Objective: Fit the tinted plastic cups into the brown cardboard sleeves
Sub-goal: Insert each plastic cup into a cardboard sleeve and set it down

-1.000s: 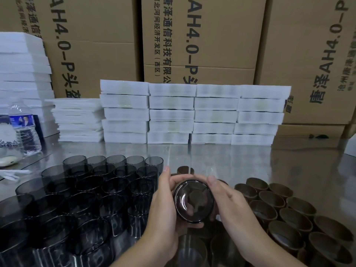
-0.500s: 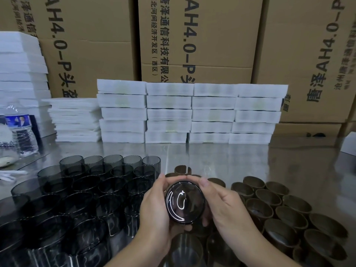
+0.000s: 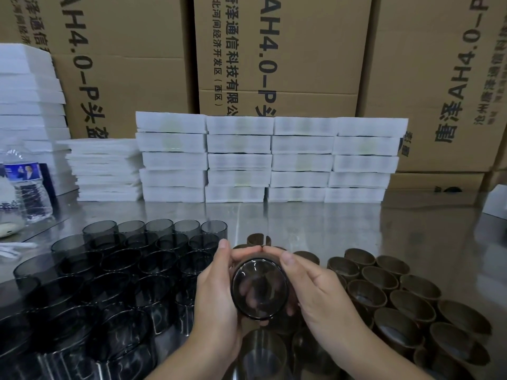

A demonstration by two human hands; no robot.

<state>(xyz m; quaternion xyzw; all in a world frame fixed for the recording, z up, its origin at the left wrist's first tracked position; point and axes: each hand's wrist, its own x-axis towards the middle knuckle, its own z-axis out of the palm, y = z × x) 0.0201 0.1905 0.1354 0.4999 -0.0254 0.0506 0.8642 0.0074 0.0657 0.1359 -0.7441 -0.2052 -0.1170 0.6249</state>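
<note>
A tinted plastic cup (image 3: 260,287) is held between both hands, tipped so its round end faces me. My left hand (image 3: 216,294) wraps its left side and my right hand (image 3: 315,292) its right side, with the fingertips meeting over the top. Whether a brown sleeve sits around this cup is hidden by the fingers. Several bare tinted cups (image 3: 120,270) stand packed together on the left of the steel table (image 3: 329,223). Several cups in brown cardboard sleeves (image 3: 389,292) stand in rows on the right. One empty sleeve (image 3: 258,238) stands just beyond my fingertips.
White foam blocks (image 3: 271,160) are stacked along the back of the table, with large cardboard cartons (image 3: 274,50) behind them. A water bottle (image 3: 26,187) stands at the far left edge. More sleeved cups (image 3: 263,355) sit right below my hands.
The cup has turned slightly in my hands, so the bright reflection on its face is gone. Both hands stay closed around it in about the same place.
</note>
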